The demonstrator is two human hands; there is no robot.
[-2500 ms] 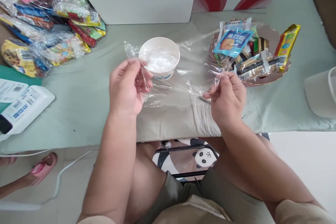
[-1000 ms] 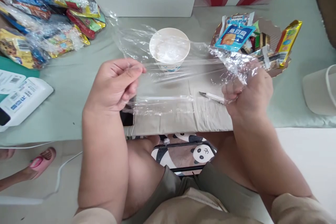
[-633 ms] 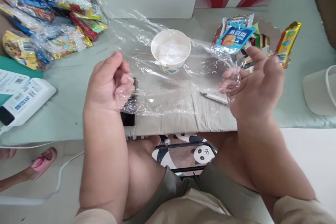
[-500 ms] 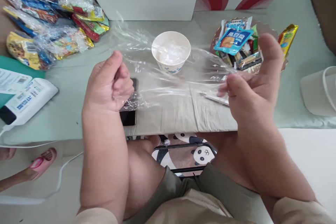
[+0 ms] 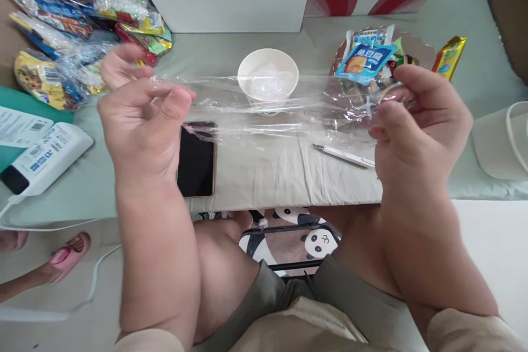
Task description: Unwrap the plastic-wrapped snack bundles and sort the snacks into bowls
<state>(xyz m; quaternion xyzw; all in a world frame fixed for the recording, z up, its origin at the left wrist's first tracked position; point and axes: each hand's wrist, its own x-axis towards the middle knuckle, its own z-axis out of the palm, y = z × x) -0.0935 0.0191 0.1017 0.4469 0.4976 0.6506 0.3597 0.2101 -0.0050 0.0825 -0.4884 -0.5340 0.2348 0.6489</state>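
Note:
A sheet of clear plastic wrap (image 5: 268, 104) is stretched in the air between my two hands, just above the table. My left hand (image 5: 138, 121) pinches its left end with thumb and fingertips. My right hand (image 5: 416, 118) pinches its right end beside the snack plate. Behind and under the wrap stands a white paper bowl (image 5: 268, 77) with something white inside. A black phone (image 5: 197, 158) lies flat below my left hand.
A plate of wrapped snacks (image 5: 371, 63) sits at the right. A pile of snack packets (image 5: 70, 27) lies at the back left. A pen-like tool (image 5: 344, 156) lies near the table edge, a white container (image 5: 501, 140) at far right, a white device (image 5: 41, 157) at left.
Both hands moved apart and lifted, pulling the crumpled wrap into a taut sheet. My left hand shifted left, uncovering the phone.

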